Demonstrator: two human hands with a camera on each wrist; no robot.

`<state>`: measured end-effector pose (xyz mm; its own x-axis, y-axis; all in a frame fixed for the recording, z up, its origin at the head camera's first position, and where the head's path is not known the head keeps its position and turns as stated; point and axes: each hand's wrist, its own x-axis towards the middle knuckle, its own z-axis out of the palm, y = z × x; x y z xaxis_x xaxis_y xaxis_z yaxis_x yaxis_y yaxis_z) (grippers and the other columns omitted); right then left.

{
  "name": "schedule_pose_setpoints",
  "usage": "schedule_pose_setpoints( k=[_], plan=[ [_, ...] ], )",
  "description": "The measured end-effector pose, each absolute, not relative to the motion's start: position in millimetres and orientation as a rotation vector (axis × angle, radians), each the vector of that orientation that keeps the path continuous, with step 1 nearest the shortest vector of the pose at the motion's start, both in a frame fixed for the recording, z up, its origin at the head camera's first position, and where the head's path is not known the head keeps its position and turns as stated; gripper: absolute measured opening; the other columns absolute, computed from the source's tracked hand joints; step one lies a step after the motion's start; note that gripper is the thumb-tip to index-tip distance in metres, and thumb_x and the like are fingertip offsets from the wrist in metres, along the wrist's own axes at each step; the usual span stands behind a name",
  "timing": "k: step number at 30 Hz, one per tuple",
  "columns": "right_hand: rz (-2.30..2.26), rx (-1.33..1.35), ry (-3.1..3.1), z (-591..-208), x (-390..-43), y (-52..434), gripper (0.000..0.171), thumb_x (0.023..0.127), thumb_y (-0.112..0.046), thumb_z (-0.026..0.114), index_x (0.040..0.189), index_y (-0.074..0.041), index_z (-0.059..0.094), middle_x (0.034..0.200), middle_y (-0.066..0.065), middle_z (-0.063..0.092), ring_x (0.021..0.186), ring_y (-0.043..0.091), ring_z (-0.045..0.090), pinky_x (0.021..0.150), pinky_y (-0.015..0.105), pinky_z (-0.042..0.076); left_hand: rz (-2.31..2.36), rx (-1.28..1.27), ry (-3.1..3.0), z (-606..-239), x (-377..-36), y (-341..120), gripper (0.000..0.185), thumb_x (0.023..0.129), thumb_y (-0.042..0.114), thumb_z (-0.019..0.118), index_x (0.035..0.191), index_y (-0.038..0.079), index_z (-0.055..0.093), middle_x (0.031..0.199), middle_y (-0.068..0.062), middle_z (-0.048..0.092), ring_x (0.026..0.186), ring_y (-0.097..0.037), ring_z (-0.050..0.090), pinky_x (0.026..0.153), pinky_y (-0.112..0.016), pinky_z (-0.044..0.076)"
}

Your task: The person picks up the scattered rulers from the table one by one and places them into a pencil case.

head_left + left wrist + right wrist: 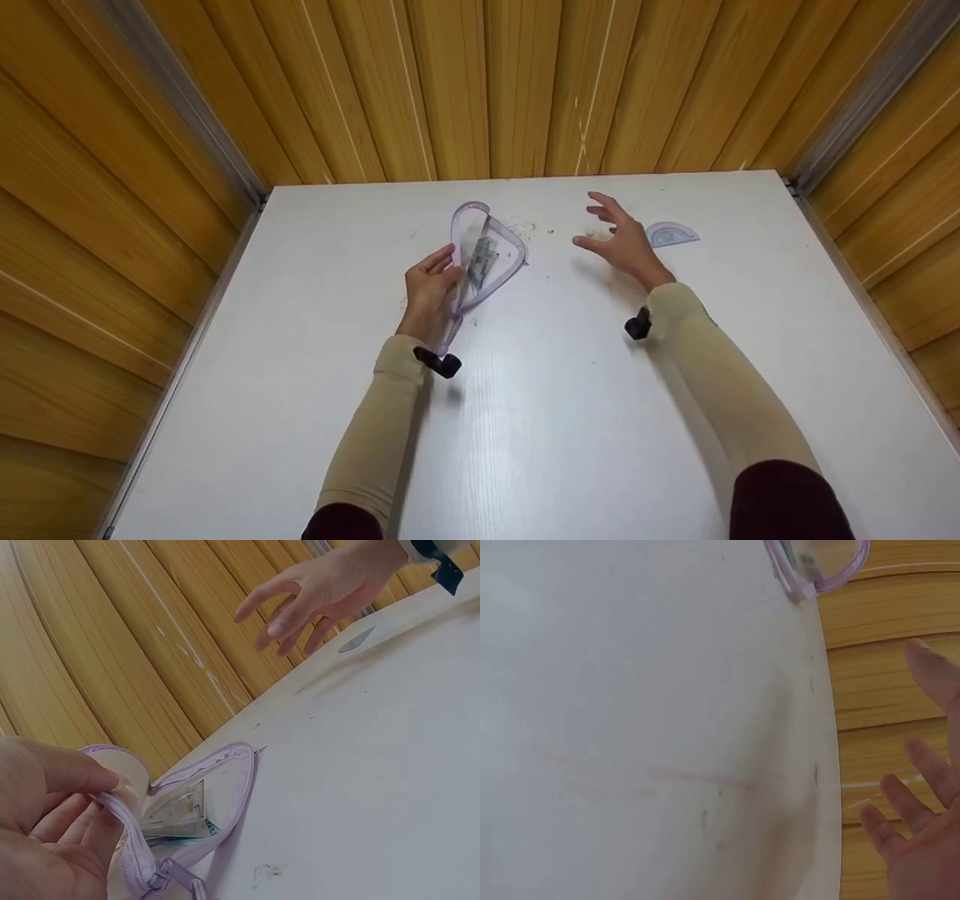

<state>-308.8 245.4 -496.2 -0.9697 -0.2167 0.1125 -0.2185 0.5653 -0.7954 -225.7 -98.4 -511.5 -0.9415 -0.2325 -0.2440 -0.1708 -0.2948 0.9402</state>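
A clear zip pouch with lilac edging (512,271) stands unzipped in my left hand (430,291). In the left wrist view the thumb and fingers of that hand (56,814) pinch the pouch's near edge (133,851). Inside the pouch lie clear and greenish flat pieces (180,816), their kind not plain. My right hand (624,238) hovers above the table with fingers spread and nothing in it. Just right of it lies a clear bluish protractor (672,235), flat on the table.
A white table (525,420) spreads beneath both arms, with small dark marks near its back. Yellow wood-slat walls (517,90) rise behind it and on both sides. A camera is strapped to each wrist.
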Motion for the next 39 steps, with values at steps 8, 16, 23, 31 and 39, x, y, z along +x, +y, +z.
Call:
schedule_pose_setpoints(
  k=[8, 16, 23, 31, 39],
  plan=[
    [1.246, 0.321, -2.891, -496, -321, 290, 0.096, 0.088, -0.041, 0.082, 0.163, -0.038, 0.022, 0.167, 0.009, 0.029, 0.155, 0.035, 0.021, 0.121, 0.06, 0.019, -2.46, 0.554, -1.833, -508, -227, -98, 0.047, 0.084, -0.008, 0.074, 0.127, 0.012, 0.073, 0.128, -0.007, 0.072, 0.113, -0.02, 0.068, 0.089, -0.029, 0.056],
    [1.157, 0.263, -3.004, -492, -324, 325, 0.104, 0.087, -0.047, 0.081, 0.165, -0.04, 0.012, 0.172, 0.007, 0.011, 0.157, 0.039, 0.002, 0.12, 0.066, 0.008, -2.444, 0.531, -1.854, -507, -228, -99, 0.047, 0.085, -0.006, 0.074, 0.128, 0.013, 0.073, 0.129, -0.007, 0.071, 0.114, -0.022, 0.068, 0.094, -0.033, 0.055],
    [1.167, 0.174, -3.07, -496, -321, 348, 0.106, 0.087, -0.051, 0.08, 0.165, -0.042, 0.009, 0.173, 0.01, 0.007, 0.155, 0.042, -0.008, 0.117, 0.071, 0.004, -2.419, 0.514, -1.9, -509, -226, -99, 0.046, 0.087, -0.003, 0.075, 0.129, 0.015, 0.073, 0.129, -0.005, 0.071, 0.115, -0.022, 0.068, 0.097, -0.035, 0.054],
    [1.172, 0.112, -3.131, -503, -319, 366, 0.107, 0.088, -0.052, 0.077, 0.165, -0.04, 0.004, 0.171, 0.02, 0.007, 0.154, 0.047, -0.007, 0.115, 0.074, 0.005, -2.409, 0.53, -1.901, -510, -224, -99, 0.047, 0.086, -0.003, 0.076, 0.129, 0.014, 0.073, 0.129, -0.005, 0.071, 0.115, -0.02, 0.067, 0.095, -0.033, 0.054],
    [1.147, 0.082, -3.148, -507, -315, 373, 0.103, 0.092, -0.048, 0.075, 0.166, -0.033, 0.005, 0.17, 0.02, 0.01, 0.153, 0.049, 0.009, 0.116, 0.071, 0.012, -2.445, 0.555, -1.824, -509, -225, -98, 0.049, 0.083, -0.008, 0.075, 0.128, 0.011, 0.073, 0.128, -0.008, 0.072, 0.115, -0.02, 0.067, 0.092, -0.031, 0.055]
  ],
)
